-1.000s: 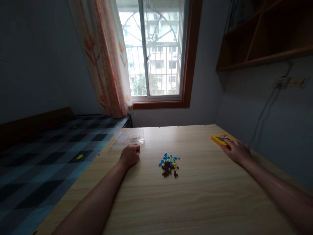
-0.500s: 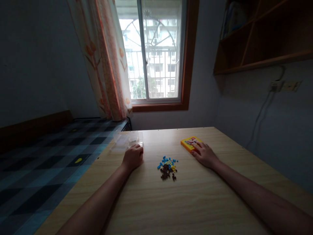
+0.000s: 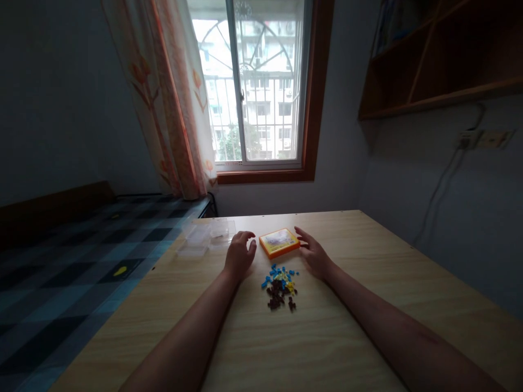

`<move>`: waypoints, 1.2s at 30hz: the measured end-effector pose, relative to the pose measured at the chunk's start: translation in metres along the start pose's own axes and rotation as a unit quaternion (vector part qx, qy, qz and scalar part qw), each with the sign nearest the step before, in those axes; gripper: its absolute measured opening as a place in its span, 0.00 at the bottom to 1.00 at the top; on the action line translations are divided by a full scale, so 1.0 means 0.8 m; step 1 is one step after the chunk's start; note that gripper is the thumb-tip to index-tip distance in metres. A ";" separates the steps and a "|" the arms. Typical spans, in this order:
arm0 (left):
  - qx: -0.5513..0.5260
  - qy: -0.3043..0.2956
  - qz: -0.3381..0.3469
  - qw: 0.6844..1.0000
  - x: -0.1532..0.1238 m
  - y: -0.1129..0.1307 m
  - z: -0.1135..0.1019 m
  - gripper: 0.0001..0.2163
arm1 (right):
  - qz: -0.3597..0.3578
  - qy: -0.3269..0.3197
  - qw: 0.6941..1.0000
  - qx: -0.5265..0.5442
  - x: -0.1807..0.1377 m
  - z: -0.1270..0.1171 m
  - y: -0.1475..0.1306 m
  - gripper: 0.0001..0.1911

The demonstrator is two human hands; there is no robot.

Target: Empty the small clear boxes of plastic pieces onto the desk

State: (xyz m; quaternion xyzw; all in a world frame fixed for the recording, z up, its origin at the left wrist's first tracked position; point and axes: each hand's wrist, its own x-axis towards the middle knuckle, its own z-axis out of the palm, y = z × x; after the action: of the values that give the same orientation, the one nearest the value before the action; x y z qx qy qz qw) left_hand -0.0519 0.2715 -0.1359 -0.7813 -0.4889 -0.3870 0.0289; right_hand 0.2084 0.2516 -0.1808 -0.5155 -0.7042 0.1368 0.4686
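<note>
A flat yellow-orange box (image 3: 279,243) lies on the wooden table between my hands, its pale top face catching the light. My right hand (image 3: 314,256) is at the box's right edge, fingers stretched out, thumb close to its side; whether it touches is hard to tell. Left of the box, a small gap away, my left hand (image 3: 240,253) rests open with curved fingers and the thumb apart. Just in front of the box is a loose pile of small building bricks (image 3: 278,294) in blue, brown, yellow and pale yellow. Neither hand touches the pile.
Clear plastic trays (image 3: 194,239) stand at the table's far left corner. A bed with a checked cover (image 3: 61,283) adjoins the table (image 3: 261,348) on the left. Ahead are a curtain (image 3: 175,109) and a window; a wall shelf (image 3: 441,65) hangs at the right.
The yellow box has moved left to the middle and shows a different-looking top face. My right hand has come off its top to its right side. My left hand has moved right and uncurled.
</note>
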 end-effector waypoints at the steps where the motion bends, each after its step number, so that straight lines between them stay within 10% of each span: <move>1: -0.008 -0.017 0.014 1.000 -0.002 0.000 0.001 0.09 | 0.018 0.014 1.000 0.002 0.001 -0.002 0.004 0.38; 10: -0.026 -0.136 0.019 0.990 -0.014 0.002 0.026 0.34 | 0.074 -0.009 0.997 -0.018 -0.002 -0.002 -0.004 0.37; 36: -0.142 -0.138 -0.044 0.979 -0.002 -0.006 0.009 0.24 | 0.056 -0.011 0.998 -0.032 -0.010 -0.010 -0.020 0.27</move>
State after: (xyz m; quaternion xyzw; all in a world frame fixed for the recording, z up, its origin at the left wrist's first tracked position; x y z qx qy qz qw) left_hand -0.0520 0.2762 -0.1437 -0.8010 -0.4623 -0.3418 -0.1669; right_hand 0.2051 0.2352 -0.1700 -0.5672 -0.6838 0.1457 0.4354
